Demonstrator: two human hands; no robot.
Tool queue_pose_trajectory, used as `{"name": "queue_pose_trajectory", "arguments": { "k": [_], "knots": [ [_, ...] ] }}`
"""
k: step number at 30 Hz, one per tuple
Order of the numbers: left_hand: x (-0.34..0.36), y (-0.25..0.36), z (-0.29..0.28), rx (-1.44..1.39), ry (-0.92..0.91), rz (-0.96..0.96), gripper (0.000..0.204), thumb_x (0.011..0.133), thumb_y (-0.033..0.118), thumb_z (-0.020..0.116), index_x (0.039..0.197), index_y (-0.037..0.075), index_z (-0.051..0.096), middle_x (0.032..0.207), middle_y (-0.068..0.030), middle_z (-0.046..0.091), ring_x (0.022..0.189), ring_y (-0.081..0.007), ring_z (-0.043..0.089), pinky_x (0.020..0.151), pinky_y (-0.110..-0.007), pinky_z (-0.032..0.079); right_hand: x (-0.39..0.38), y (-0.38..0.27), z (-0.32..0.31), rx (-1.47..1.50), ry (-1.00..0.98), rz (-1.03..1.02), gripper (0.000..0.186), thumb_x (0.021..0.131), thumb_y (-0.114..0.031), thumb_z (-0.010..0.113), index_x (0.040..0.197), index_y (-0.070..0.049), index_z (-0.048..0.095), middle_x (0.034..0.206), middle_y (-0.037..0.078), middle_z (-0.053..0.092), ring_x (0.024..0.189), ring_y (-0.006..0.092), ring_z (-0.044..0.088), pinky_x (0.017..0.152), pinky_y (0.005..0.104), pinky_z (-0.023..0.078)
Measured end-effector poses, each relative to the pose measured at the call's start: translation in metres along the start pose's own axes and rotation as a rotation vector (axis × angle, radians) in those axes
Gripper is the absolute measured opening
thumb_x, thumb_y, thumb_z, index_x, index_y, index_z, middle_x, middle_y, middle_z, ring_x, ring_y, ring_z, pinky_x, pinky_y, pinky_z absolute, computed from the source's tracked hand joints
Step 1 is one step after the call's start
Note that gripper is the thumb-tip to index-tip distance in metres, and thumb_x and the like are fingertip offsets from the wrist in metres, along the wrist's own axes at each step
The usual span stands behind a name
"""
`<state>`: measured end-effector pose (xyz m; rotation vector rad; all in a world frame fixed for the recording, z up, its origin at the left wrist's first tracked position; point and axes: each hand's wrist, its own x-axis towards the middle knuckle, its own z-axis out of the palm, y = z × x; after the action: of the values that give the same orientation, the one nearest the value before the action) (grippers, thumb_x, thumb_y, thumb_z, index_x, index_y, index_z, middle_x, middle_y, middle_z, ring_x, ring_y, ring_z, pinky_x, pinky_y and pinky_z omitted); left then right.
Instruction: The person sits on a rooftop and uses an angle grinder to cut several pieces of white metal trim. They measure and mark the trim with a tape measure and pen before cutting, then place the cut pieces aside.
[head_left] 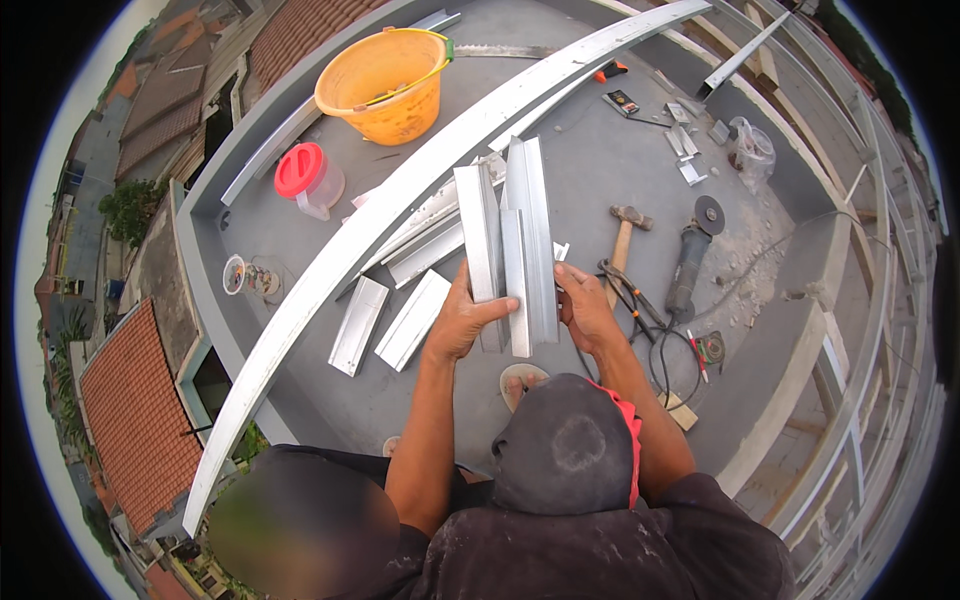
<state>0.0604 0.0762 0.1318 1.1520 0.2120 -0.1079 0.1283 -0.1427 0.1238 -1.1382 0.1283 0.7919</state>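
My left hand (473, 315) grips a bundle of silver metal channel pieces (482, 235) from the left, its thumb across the middle piece. My right hand (582, 300) holds the taller right-hand piece (535, 235) by its right side, fingers curled at its edge. The pieces lie side by side, lengthwise away from me. Short cut channels (410, 320) lie left of my hands on the grey floor. A hammer (625, 235) and black-and-orange cable or tool handles (640, 300) lie just beyond my right hand. A dark cap-like shape (555, 450) with red trim covers the lower middle.
A long white beam (285, 335) arcs diagonally across the floor. Beyond it stand a yellow bucket (375, 95) and red-lidded jug (315, 190). An angle grinder (687, 268), tape measure (710, 348), plastic bag (752, 155) and small brackets lie right. A low parapet (775, 350) borders rooftops and metal framing.
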Motion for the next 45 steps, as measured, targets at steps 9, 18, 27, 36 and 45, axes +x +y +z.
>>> {"name": "queue_pose_trajectory", "arguments": {
  "k": [9, 18, 27, 36, 45],
  "knots": [
    [-0.002, -0.009, -0.014, 0.821, 0.649, 0.013, 0.095, 0.086, 0.041, 0.094, 0.146, -0.014, 0.044, 0.126, -0.0306, 0.068, 0.112, -0.0340, 0.072, 0.097, -0.044, 0.058, 0.050, 0.058, -0.019, -0.690, 0.471, -0.213, 0.050, 0.106, -0.026, 0.070, 0.139, 0.010, 0.063, 0.119, 0.027, 0.078, 0.111, 0.0393, 0.076, 0.096, 0.0483, 0.056],
    [-0.006, -0.079, 0.004, 0.650, 0.556, -0.181, 0.103, 0.083, 0.049, 0.093, 0.140, -0.022, 0.046, 0.131, -0.0384, 0.064, 0.123, -0.0428, 0.068, 0.107, -0.048, 0.053, 0.058, 0.150, -0.020, -0.736, 0.525, -0.305, 0.057, 0.101, -0.032, 0.079, 0.141, 0.004, 0.060, 0.125, 0.028, 0.073, 0.117, 0.0426, 0.071, 0.099, 0.0516, 0.055],
    [-0.010, -0.102, 0.018, 0.811, 0.647, -0.183, 0.100, 0.086, 0.051, 0.091, 0.144, -0.016, 0.045, 0.135, -0.0366, 0.062, 0.125, -0.0474, 0.063, 0.110, -0.052, 0.050, 0.041, 0.131, -0.009, -0.837, 0.489, -0.461, 0.056, 0.111, -0.032, 0.067, 0.152, 0.004, 0.057, 0.139, 0.025, 0.068, 0.124, 0.0294, 0.068, 0.102, 0.0412, 0.055],
    [-0.009, -0.130, 0.037, 0.637, 0.374, -0.054, 0.099, 0.096, 0.053, 0.082, 0.160, -0.008, 0.039, 0.148, -0.0343, 0.051, 0.138, -0.0472, 0.050, 0.117, -0.055, 0.043, 0.009, 0.074, -0.047, -0.311, 0.400, -0.173, 0.057, 0.114, -0.030, 0.061, 0.157, 0.007, 0.054, 0.147, 0.019, 0.067, 0.129, 0.0215, 0.065, 0.108, 0.0349, 0.051],
    [0.011, -0.159, -0.018, 0.906, 0.561, -0.270, 0.101, 0.086, 0.046, 0.089, 0.155, -0.014, 0.045, 0.143, -0.0305, 0.057, 0.137, -0.0441, 0.055, 0.116, -0.051, 0.047, 0.020, 0.096, -0.071, -0.233, 0.375, -0.046, 0.061, 0.116, -0.025, 0.056, 0.161, 0.014, 0.045, 0.157, 0.025, 0.060, 0.148, 0.0275, 0.055, 0.124, 0.0367, 0.041]
  ]
}}
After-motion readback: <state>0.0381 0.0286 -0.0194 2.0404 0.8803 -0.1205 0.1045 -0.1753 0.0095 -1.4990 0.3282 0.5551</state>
